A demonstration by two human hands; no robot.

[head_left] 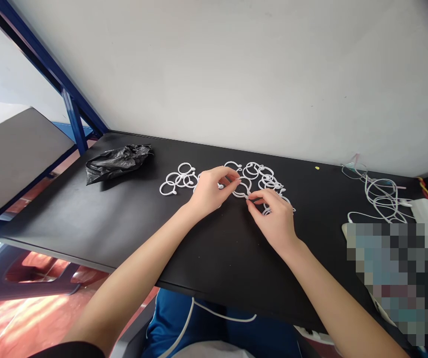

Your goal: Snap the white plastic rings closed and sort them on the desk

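Working white curtain ring [250, 185] | left hand [215, 188], right hand [274, 216] both pinched it narrowly | next move seemingly needed steadiness

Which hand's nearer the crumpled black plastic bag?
Left. The left hand is well to the right of the black plastic bag; the right hand is farther right, beyond the left.

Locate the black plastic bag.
In the head view, the black plastic bag lies on the left of the black table, between the blue frame and the white rings.
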